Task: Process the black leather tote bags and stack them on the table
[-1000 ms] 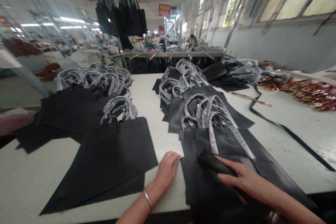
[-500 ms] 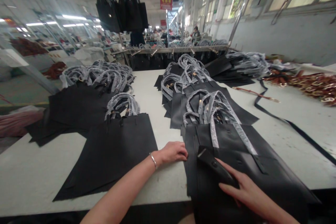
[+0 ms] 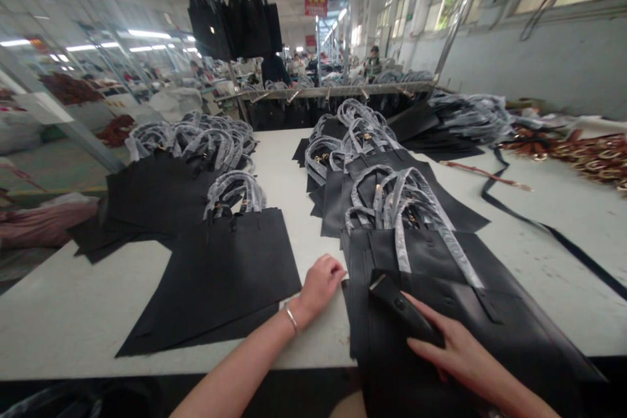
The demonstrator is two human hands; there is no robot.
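My right hand [image 3: 450, 343] is wrapped round a black electric clipper [image 3: 404, 310]. The clipper lies over the upper left part of a black bag panel [image 3: 490, 366], its head pointing up and left. My left hand [image 3: 321, 284], with a bracelet at the wrist, is closed with fingertips pinched together, just beside the left edge of that stack. Whatever those fingertips hold, if anything, cannot be made out. Bag handles [image 3: 401, 222] wrapped in clear plastic arch above the stack. To the left of my left hand lies another black bag panel [image 3: 230, 274] with wrapped handles.
More black panels with wrapped handles [image 3: 191, 137] are piled at the left back of the white table [image 3: 313, 339]. On the right lie a black strap [image 3: 529, 219], a brown strap [image 3: 484, 174] and brown straps with gold buckles [image 3: 588, 157]. Black bags [image 3: 235, 19] hang overhead.
My left hand has lifted slightly and turned, its fingers now curled upward at the stack's left edge. My right hand keeps the clipper in nearly the same place. The view has shifted a little.
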